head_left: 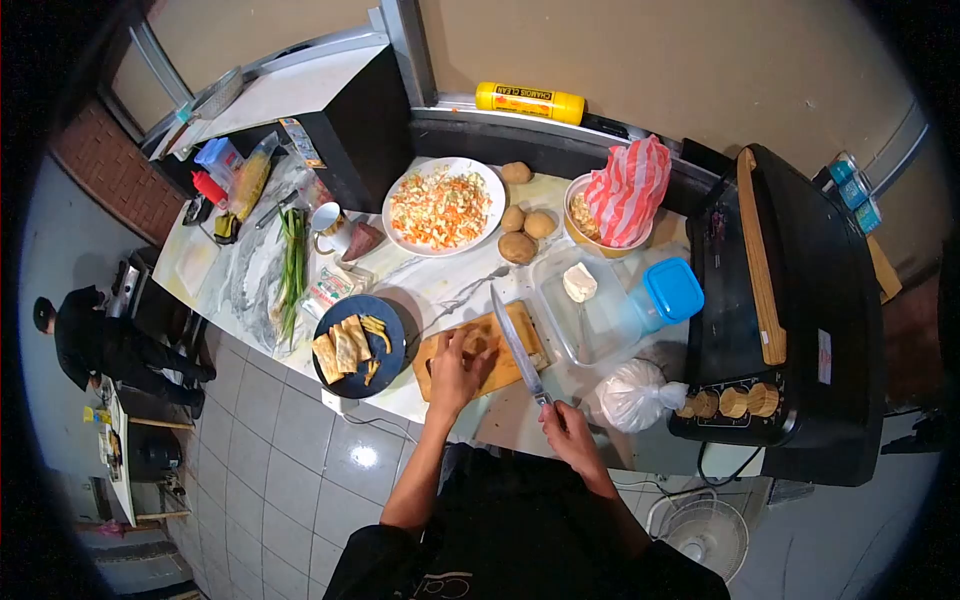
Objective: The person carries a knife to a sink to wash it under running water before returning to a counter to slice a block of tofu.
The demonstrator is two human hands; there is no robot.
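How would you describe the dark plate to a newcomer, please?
On the marbled counter, find the wooden board beneath the person's left hand. Just left of the board sits the dark plate, holding flat pieces of food; the larger dish farther back is white.

Table (440, 285) brightly lit, shadows soft. Round glare spot noted on floor (300, 440), just beyond the table's near edge. Strong wide-angle curvature toward picture edges; corners black. Central area reasonably sharp.

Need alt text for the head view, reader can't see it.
A person's right hand holds a knife over a wooden cutting board, the left hand at the board. Nearby stand a dark plate of food, a white plate of chopped vegetables and a clear container.
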